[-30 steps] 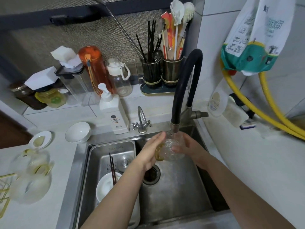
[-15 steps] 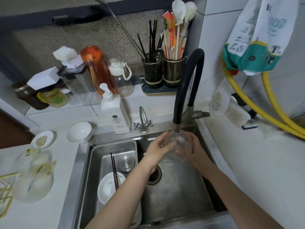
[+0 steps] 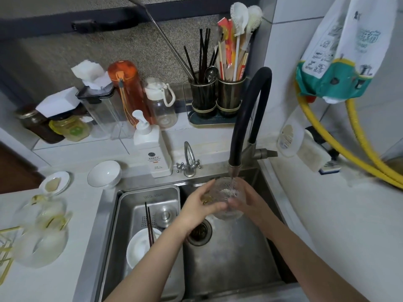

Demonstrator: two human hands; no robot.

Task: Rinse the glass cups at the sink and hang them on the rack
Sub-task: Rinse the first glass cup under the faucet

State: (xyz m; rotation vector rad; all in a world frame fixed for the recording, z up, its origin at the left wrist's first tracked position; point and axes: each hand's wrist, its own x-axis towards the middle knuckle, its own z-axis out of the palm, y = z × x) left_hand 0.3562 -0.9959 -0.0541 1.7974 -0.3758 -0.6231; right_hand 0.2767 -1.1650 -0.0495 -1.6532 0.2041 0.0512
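Observation:
A textured glass cup (image 3: 226,196) with a gold handle is under the black faucet (image 3: 244,118), and water streams into it. My left hand (image 3: 197,209) grips the cup's left side near the handle. My right hand (image 3: 248,201) cups its right side from behind. Both hands hold it over the steel sink (image 3: 231,258), just above the drain (image 3: 199,233). Other glass cups (image 3: 41,232) with gold handles stand blurred on the counter at the left, beside a gold wire rack (image 3: 5,251) at the frame's edge.
A steel basin (image 3: 141,214) in the sink's left part holds a white bowl and dark chopsticks. A soap pump bottle (image 3: 151,149), a small tap (image 3: 188,160), a white bowl (image 3: 104,174) and a saucer (image 3: 54,184) sit behind. Yellow hoses (image 3: 359,149) run along the right wall.
The cup has turned from lying sideways to mouth-up under the stream. Both hands shifted slightly lower around it while the water keeps running.

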